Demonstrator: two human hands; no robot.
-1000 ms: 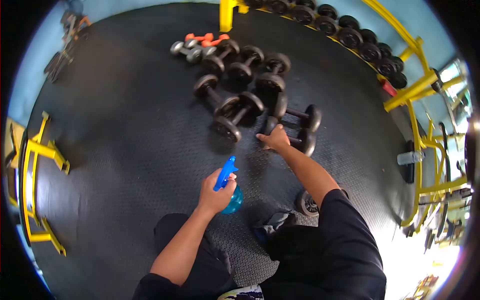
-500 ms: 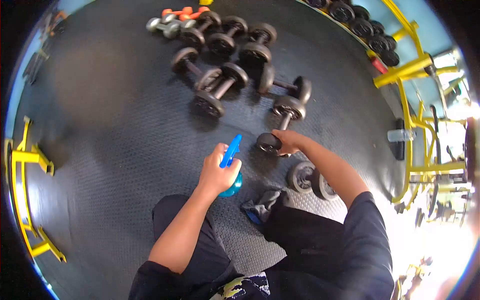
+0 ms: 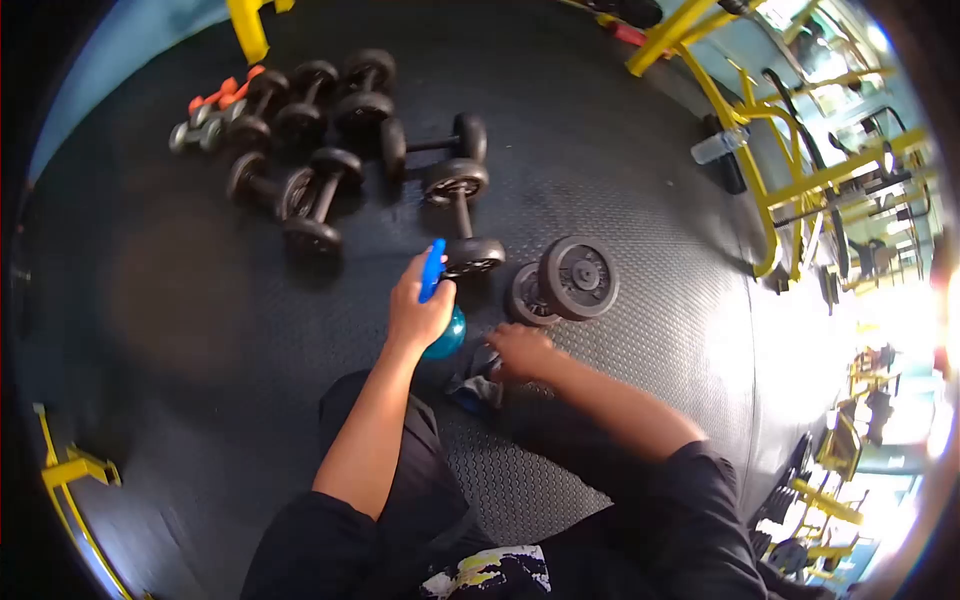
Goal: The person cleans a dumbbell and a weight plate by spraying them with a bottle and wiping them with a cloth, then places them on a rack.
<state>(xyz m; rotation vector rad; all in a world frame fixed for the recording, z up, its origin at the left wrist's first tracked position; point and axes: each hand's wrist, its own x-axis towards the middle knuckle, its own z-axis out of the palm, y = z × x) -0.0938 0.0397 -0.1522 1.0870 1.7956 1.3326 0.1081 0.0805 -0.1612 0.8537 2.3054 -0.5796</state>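
My left hand (image 3: 420,310) is closed around a spray bottle (image 3: 445,336) with a blue trigger head and a teal body, held above the floor. Close to it, my right hand (image 3: 522,352), slightly blurred, has its fingers curled on a crumpled grey and blue cloth (image 3: 474,384) beside my knee. Just beyond the bottle lies a dark dumbbell (image 3: 463,215), touched by neither hand. Another dumbbell (image 3: 580,278) with ridged plates rests on the floor past my right hand.
Several dark dumbbells (image 3: 325,200) stand in rows ahead, with small grey dumbbells (image 3: 207,130) and orange ones (image 3: 228,92) at far left. A yellow rack (image 3: 765,215) is on the right, near a clear plastic bottle (image 3: 718,146). A yellow frame (image 3: 75,470) stands at left.
My right hand has let go of the dumbbell and come back to the cloth. My left hand still holds the spray bottle. The view has turned right, shifting the dumbbells leftward.
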